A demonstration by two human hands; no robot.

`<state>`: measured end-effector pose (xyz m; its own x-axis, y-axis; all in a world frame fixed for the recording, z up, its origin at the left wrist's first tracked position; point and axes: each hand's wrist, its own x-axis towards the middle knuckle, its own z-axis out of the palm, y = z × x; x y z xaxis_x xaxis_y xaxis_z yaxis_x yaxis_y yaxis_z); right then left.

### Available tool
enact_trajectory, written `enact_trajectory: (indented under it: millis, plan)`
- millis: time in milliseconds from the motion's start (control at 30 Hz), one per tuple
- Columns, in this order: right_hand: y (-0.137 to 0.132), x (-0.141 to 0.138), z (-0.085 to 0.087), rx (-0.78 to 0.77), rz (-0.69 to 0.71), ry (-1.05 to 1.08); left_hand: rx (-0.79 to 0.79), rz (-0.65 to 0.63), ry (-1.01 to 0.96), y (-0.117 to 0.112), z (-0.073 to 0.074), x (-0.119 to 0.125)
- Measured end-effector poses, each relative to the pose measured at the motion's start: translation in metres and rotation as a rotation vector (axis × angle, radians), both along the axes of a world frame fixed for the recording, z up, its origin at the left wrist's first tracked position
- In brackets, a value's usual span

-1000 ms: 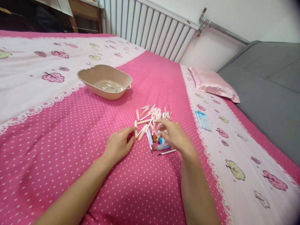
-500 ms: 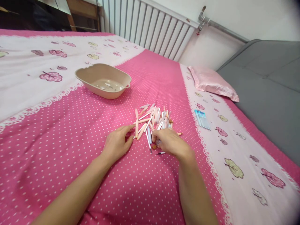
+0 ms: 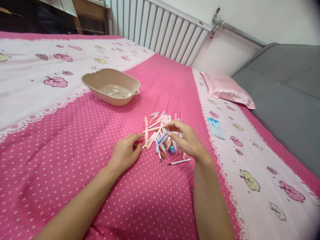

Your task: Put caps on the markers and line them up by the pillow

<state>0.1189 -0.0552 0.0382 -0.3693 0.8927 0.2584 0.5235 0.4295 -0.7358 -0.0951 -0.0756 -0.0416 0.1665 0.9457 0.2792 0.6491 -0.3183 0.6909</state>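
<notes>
A loose pile of pen parts lies on the pink dotted bedspread (image 3: 140,186), with pink barrels (image 3: 146,131), thin white refills (image 3: 160,131) and small brown and blue pieces among them. My right hand (image 3: 186,138) is over the pile's right side, with a short blue pen part (image 3: 163,137) at its thumb and fingertips; whether it is a cap or a barrel I cannot tell. My left hand (image 3: 127,150) rests on the bedspread at the pile's left edge, fingers curved and apart, holding nothing. One dark-tipped refill (image 3: 179,162) lies just in front of the pile.
A beige plastic basin (image 3: 100,91) with a few small white pieces inside stands beyond the pile to the left. To the right lies a row of blue pens (image 3: 216,128). Farther back are a pink pillow (image 3: 227,88), a grey headboard (image 3: 282,86) and a white radiator (image 3: 160,30).
My right hand has lifted and shifted slightly right, uncovering blue and brown pieces and more of the front refill. A blue pen part now shows at its fingertips. My left hand stays put.
</notes>
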Motion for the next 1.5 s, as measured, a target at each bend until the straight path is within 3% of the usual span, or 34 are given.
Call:
enact_trajectory:
  millis: [167, 300, 400, 533, 700, 900, 1167, 1500]
  plan:
    - [0.006, 0.001, -0.008, -0.222, -0.138, 0.3, 0.017, -0.014, -0.016, -0.001, 0.001, 0.0]
    - [0.008, 0.003, -0.011, -0.246, -0.25, 0.302, 0.022, -0.013, -0.031, 0.0, 0.001, 0.001]
    - [0.01, 0.009, -0.011, -0.194, -0.389, 0.18, 0.021, -0.016, -0.04, 0.0, 0.002, 0.001]
    - [0.011, 0.023, -0.012, -0.184, -0.472, -0.115, 0.017, -0.02, -0.044, 0.0, 0.002, 0.0]
    - [0.012, 0.036, -0.013, -0.199, -0.823, -0.613, 0.016, -0.03, -0.055, 0.0, 0.002, 0.0]
    - [0.017, 0.035, -0.025, -0.363, -0.674, -0.794, 0.028, -0.027, -0.061, 0.0, 0.003, 0.001]
    - [0.024, 0.041, -0.037, -0.363, -0.569, -0.703, 0.035, -0.027, -0.036, 0.0, 0.004, 0.001]
    - [0.012, 0.033, -0.017, -0.26, -0.563, -0.6, 0.031, -0.029, -0.031, -0.001, 0.004, 0.0]
